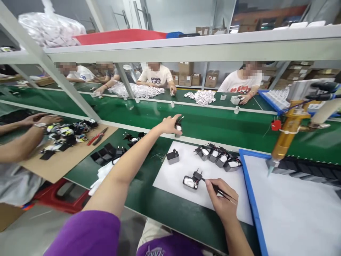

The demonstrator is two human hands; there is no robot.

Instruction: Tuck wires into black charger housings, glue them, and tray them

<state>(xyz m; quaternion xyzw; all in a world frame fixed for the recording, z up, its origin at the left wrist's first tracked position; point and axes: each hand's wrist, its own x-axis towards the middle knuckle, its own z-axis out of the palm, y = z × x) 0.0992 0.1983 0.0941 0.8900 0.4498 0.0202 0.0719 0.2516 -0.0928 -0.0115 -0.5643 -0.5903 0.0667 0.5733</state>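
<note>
My left hand point(170, 125) reaches far forward to the green conveyor belt and closes on a small black charger part point(178, 127). My right hand point(222, 199) rests on the white mat point(176, 177) and pinches black tweezers point(213, 186), their tip at a black plug piece point(197, 175) beside an open charger shell with a white inside point(190, 182). Another grey charger housing point(173, 156) stands further up the mat. A row of several open charger shells point(218, 158) lies at the mat's far edge.
A brass-coloured dispenser nozzle point(283, 140) hangs over a blue-edged white tray point(293, 206) at right. A co-worker's arms point(23, 135) at left work over a cardboard sheet with parts and red pliers point(97, 137). Other people sit across the green belt point(213, 121) with white parts.
</note>
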